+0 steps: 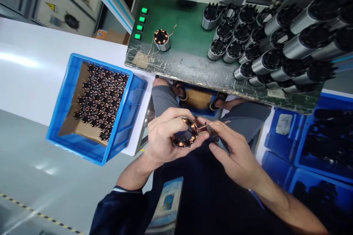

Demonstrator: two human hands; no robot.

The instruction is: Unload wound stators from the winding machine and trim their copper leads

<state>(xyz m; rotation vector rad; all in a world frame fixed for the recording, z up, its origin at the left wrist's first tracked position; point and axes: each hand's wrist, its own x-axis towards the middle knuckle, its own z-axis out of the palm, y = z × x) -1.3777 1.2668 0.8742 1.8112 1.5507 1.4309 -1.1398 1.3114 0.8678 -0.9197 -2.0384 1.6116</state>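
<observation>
Over my lap, my left hand (pixel 165 132) is wrapped round a motor stator (pixel 185 137), whose ring of copper windings and black core face up toward me. Loose copper wire ends (pixel 204 126) stick out from its right side. My right hand (pixel 234 150) is closed at these wires and holds a small dark hand tool (pixel 212 133); my fingers cover much of it, so its exact kind does not show. The wires run past the tool between my thumb and fingers.
Ahead is a green workbench (pixel 184 25) with one wound stator (pixel 162 40), green lit buttons (pixel 139 28) and several silver cylinders (pixel 220 49) with black tops. On the left stands a blue crate (pixel 62 91) of wound cores. Blue bins (pixel 299 158) are at the right.
</observation>
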